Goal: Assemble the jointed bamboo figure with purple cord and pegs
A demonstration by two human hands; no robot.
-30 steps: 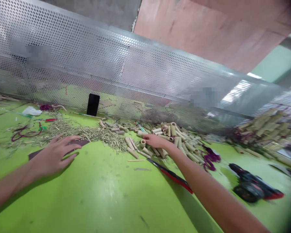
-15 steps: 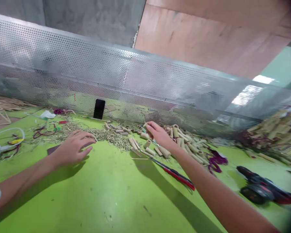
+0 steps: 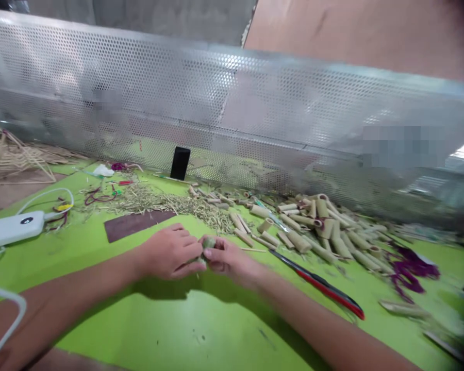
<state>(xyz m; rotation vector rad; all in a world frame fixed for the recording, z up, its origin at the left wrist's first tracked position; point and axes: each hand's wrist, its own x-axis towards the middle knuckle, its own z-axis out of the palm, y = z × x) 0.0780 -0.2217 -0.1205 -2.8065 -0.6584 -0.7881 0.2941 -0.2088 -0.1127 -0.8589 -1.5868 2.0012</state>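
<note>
The left hand (image 3: 172, 252) and right hand (image 3: 232, 260) both pinch 1 small greenish piece (image 3: 209, 243), apparently working it, which calls for steadiness

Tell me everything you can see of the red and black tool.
The tool is long and slim, its red and black handle plastic-looking, narrowing to a dark end pointing away from the person. It lies on the green table beside pale tube pieces. Neither left hand nor right hand touches it.
</note>
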